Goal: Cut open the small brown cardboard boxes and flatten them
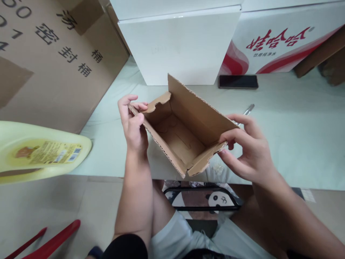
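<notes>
A small brown cardboard box (pixel 199 111) is held tilted above the table's front edge, its open top facing me. Inside, the bottom and walls show bare cardboard with a few cut lines. My left hand (pixel 133 124) pinches the upper left edge of the box, thumb inside and fingers along the flap. On the other side, my right hand (pixel 245 147) grips the right corner by a short flap, thumb below and fingers above. One tall flap stands up at the back. Partly hidden behind my right hand lies a slim silver-grey tool (pixel 248 109).
A black phone (pixel 238 82) lies before a white box (pixel 180 50) and a red-and-white carton (pixel 280 43). At left are a big carton (pixel 61 79) and a yellow bottle (pixel 45 153). The pale green cloth (pixel 296 144) covers the table; red legs (pixel 54 241) show below.
</notes>
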The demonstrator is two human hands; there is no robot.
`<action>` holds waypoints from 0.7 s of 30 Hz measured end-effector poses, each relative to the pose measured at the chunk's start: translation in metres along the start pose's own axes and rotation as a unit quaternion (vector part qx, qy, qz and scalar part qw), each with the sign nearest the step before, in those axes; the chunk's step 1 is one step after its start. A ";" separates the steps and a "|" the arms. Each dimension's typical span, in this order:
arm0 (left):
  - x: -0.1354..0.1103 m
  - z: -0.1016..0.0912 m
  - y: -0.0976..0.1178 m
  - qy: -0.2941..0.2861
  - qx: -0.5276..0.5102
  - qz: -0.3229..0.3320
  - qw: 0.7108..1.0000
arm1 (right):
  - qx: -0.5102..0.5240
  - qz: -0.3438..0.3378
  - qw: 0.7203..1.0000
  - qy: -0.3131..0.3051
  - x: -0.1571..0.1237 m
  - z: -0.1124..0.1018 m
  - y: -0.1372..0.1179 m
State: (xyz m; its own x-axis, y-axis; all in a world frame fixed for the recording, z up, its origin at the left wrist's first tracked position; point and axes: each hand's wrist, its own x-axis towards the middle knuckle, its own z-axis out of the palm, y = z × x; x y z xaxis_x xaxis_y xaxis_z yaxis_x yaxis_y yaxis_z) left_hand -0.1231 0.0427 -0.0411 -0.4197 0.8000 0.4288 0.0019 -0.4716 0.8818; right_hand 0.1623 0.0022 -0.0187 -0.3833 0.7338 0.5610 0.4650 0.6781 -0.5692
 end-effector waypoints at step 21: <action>-0.005 -0.007 -0.012 -0.116 0.321 0.075 0.937 | 0.081 -0.071 0.991 -0.076 -0.004 0.026 0.006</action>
State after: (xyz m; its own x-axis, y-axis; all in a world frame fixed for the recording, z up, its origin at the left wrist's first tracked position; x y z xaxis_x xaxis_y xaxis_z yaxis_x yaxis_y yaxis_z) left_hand -0.1273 0.0423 -0.0553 -0.1628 0.8372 0.5222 0.6215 -0.3240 0.7132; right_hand 0.1461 0.0049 -0.0397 -0.5565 0.6207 0.5523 0.2690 0.7636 -0.5870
